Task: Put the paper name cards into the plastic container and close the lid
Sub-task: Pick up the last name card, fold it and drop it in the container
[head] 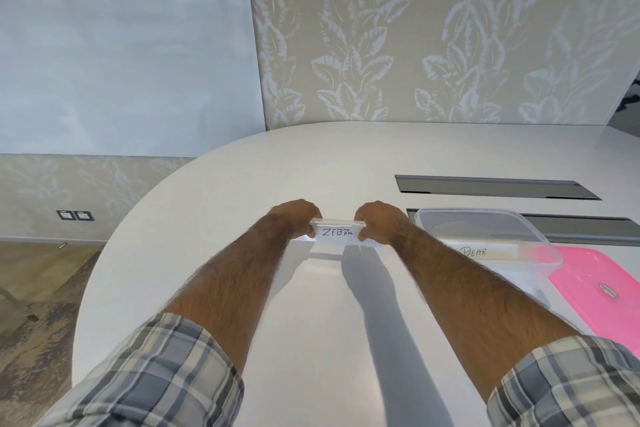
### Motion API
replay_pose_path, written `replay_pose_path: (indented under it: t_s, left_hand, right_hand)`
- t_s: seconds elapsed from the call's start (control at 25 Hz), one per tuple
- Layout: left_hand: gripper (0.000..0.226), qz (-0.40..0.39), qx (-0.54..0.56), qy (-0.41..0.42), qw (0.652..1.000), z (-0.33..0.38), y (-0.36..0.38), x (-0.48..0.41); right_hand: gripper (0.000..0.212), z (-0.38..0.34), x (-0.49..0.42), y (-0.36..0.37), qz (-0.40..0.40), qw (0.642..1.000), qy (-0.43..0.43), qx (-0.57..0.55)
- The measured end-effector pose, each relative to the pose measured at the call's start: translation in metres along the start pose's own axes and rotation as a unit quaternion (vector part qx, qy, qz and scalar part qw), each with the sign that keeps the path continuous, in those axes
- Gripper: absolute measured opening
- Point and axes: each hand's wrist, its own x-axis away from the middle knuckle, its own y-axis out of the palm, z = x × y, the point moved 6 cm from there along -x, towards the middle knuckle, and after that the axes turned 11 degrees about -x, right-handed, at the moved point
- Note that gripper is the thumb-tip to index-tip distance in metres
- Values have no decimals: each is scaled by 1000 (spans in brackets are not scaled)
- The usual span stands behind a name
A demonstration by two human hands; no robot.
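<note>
Over table [311, 305], ZEBRA card [338, 233] held L-R, both hands' [300, 217] fingertips at ends

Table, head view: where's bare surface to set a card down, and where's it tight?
Free: the wide table area left of the left hand, out to the rounded edge, and the stretch between the forearms. Crowded: right side, where the clear container, pink lid and two grey slots pack together. Both hands hold the ZEBRA card.
</note>
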Motion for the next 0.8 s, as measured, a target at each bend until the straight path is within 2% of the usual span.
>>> replay_pose_path:
  t_s: [0.24, 0.44, 0.8]
  left_hand:
    - [45, 44, 0, -23, 999, 48, -56, 30]
    - [46, 78, -10, -20, 997, 117, -96, 38]
    - [48, 100, -19, 8, 995, 228, -121, 19]
  right_hand:
    - [51, 16, 37, -70, 30, 999, -38, 21]
    - [50, 61, 77, -125, 56, 997, -48, 31]
    - [48, 158, 135, -177, 82, 996, -15, 27]
